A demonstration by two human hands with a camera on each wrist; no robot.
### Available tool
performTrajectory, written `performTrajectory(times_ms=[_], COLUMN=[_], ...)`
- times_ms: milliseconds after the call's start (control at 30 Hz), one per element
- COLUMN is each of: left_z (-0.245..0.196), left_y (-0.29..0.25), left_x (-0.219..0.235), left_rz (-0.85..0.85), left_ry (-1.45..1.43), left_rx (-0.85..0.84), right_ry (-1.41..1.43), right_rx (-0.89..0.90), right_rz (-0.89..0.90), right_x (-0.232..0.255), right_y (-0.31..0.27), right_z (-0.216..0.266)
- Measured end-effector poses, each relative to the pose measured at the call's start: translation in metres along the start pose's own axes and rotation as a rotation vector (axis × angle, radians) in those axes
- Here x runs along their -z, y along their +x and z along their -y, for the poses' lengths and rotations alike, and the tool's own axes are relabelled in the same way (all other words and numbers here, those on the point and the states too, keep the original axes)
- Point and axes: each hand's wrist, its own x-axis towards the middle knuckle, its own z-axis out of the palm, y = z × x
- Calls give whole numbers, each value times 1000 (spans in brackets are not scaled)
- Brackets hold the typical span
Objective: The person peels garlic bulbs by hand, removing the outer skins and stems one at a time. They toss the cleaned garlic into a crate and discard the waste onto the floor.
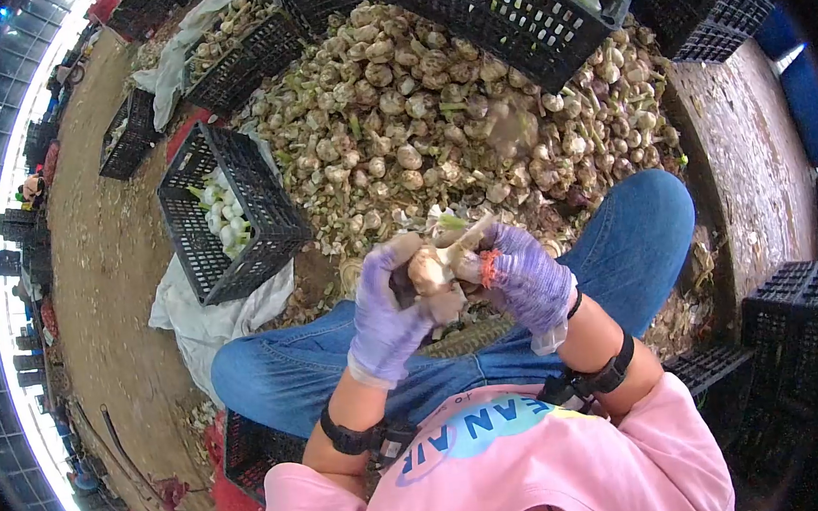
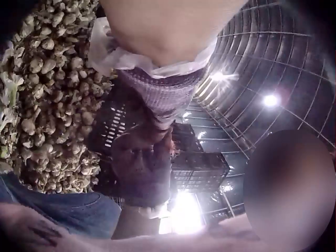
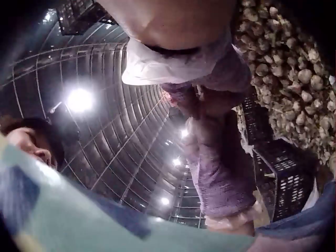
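Both hands wear purple knitted gloves over thin whitish liners and meet in front of the lap. A brown-skinned garlic bulb [image 1: 427, 269] with a stubby stem lies between them. My left hand [image 1: 384, 308] grips the bulb from the side, thumb on top and fingers beneath. My right hand [image 1: 530, 282], with an orange band round a finger, holds the bulb's stem side with curled fingers. In the left wrist view the left glove [image 2: 163, 97] hides the bulb. Seen from the right wrist, the left glove [image 3: 220, 178] reaches up to the right one.
A large heap of unpeeled garlic [image 1: 396, 111] spreads before the crossed legs. A black crate [image 1: 275, 223] with white peeled bulbs stands at the left on white sheeting [image 1: 219, 306]. Another crate [image 1: 545, 34] sits at the heap's back. A wooden board [image 1: 699, 181] edges the right side.
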Motion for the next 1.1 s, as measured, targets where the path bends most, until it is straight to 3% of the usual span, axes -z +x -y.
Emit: performTrajectory(times_ms=[67, 100, 133, 167, 200, 233, 267, 333, 367, 400, 433, 467, 533, 567, 600, 667, 700, 800, 833, 867, 933, 967, 1000, 1067, 1100], left_z=[-2, -5, -5, -6, -6, -3, 3, 15, 14, 12, 10, 19, 35, 27, 22, 12, -3, 7, 6, 8, 12, 9, 5, -14, -1], left_y=[-1, 2, 5, 8, 8, 7, 5, 5, 4, 3, 1, -1, -4, -8, -5, 8, 16, 21, 25, 25, 19, 12, 11, 18, 14], left_x=[2, -4, 0, 8, 12, 8, 2, -6, -7, -7, -7, -9, -23, -35, -31, -18, -10, -2, 5, -1, -14, -9, -9, -15, -15], left_rz=[-48, -65, -69, 36, 145, 100, 102, -51, -49, -16, 13, 11, -124, -247, -248, -159, -63, 8, 89, 96, -56, 23, 18, -109, -138], left_ry=[-607, -588, -587, -649, -709, -679, -678, -695, -696, -524, -352, -352, 363, -15, -14, -381, -393, -432, -317, -318, 81, 84, 85, -483, -482], left_rx=[511, 494, 495, 663, 833, 866, 869, 862, 862, 780, 697, 699, 40, 184, 186, 566, 629, 692, 685, 686, 178, 389, 393, 553, 572], right_ry=[-88, -87, -225, -361, -358, -578, -800, -838, -758, -679, -840, -840, -997, -1039, -1037, -372, 35, 70, 369, 370, -146, -293, -292, 291, 354], right_rx=[-113, -117, 56, 229, 225, 229, 233, 300, 295, 290, 444, 443, 676, 690, 688, 119, 96, 151, 184, 187, 233, 438, 434, 188, 170], right_rz=[-66, -65, -26, 13, 14, 42, 69, 78, 11, -54, -116, -114, -203, -200, -199, -6, 111, 32, -93, -100, -159, -209, -204, 101, 123], right_x=[-2, 4, 13, 18, 24, 23, 23, 23, 24, 27, 38, 34, 23, 23, 20, 10, 30, 18, 11, 16, 26, 20, 16, -1, 1], right_y=[-1, 1, 5, 7, 7, 7, 6, 5, 5, 6, 12, 11, 9, 8, 5, -5, 3, 10, 12, 11, 8, 14, 12, 2, 2], right_z=[5, -1, -9, -14, -16, -10, -5, -4, -9, -16, -34, -34, -35, -38, -33, -16, -48, -52, -60, -59, -57, -61, -59, -34, -37])
